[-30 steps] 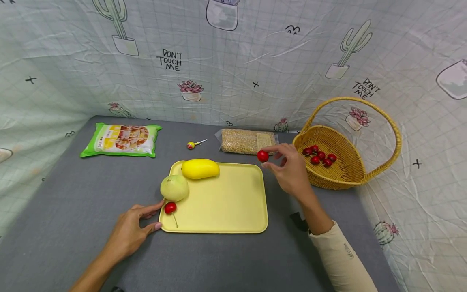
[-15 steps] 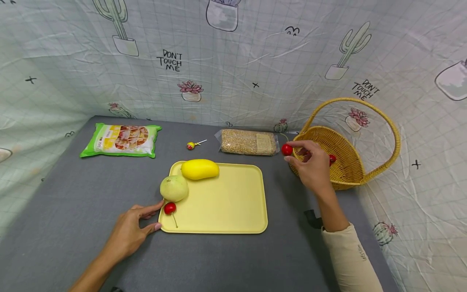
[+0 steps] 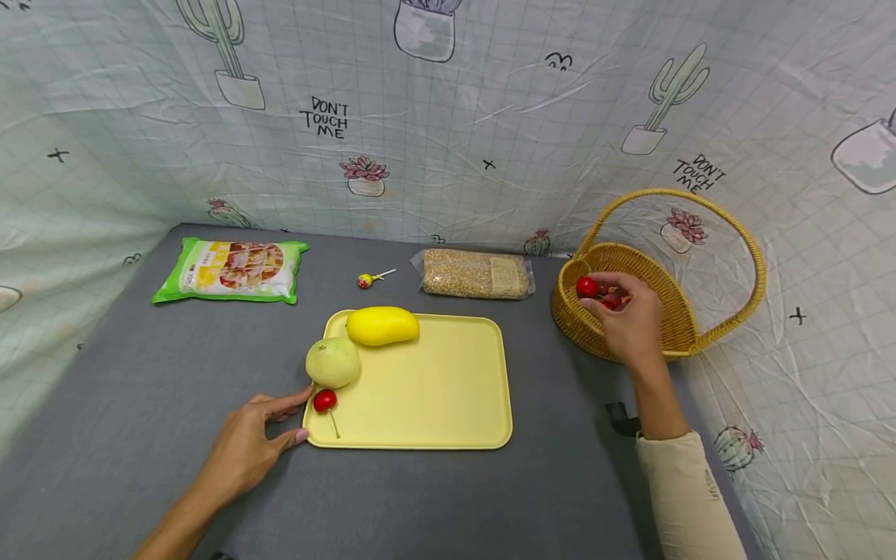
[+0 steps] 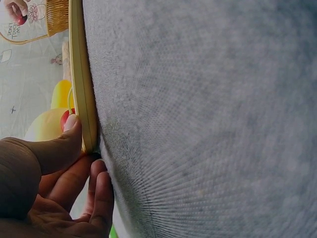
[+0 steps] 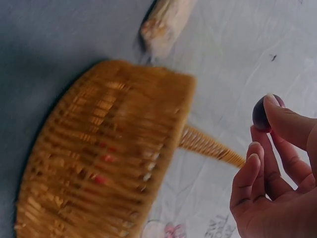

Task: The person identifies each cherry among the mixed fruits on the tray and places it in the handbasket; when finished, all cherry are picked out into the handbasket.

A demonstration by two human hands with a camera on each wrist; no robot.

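In the head view my right hand (image 3: 635, 317) pinches a red cherry (image 3: 586, 287) between thumb and fingers, above the wicker basket (image 3: 668, 292). Partly hidden behind that hand, several cherries (image 3: 613, 302) lie in the basket. The right wrist view has the held cherry (image 5: 265, 115) higher than the basket's rim. My left hand (image 3: 245, 447) holds the left edge of the yellow tray (image 3: 448, 389) near its front corner, thumb and fingers at the rim. On the tray's left part are a yellow mango (image 3: 383, 326), a pale green round fruit (image 3: 333, 362) and a stemmed cherry (image 3: 325, 400).
Behind the tray lie a green-edged food bag (image 3: 231, 269), a lollipop (image 3: 369, 280) and a clear pack of yellow grains (image 3: 476, 274). The basket's tall handle (image 3: 752, 249) arches up at the right. A patterned cloth (image 3: 448, 117) hangs behind the grey table (image 3: 420, 505).
My right hand has carried the cherry rightward, from near the tray's back right corner to above the basket. The left hand has stayed at the tray's edge.
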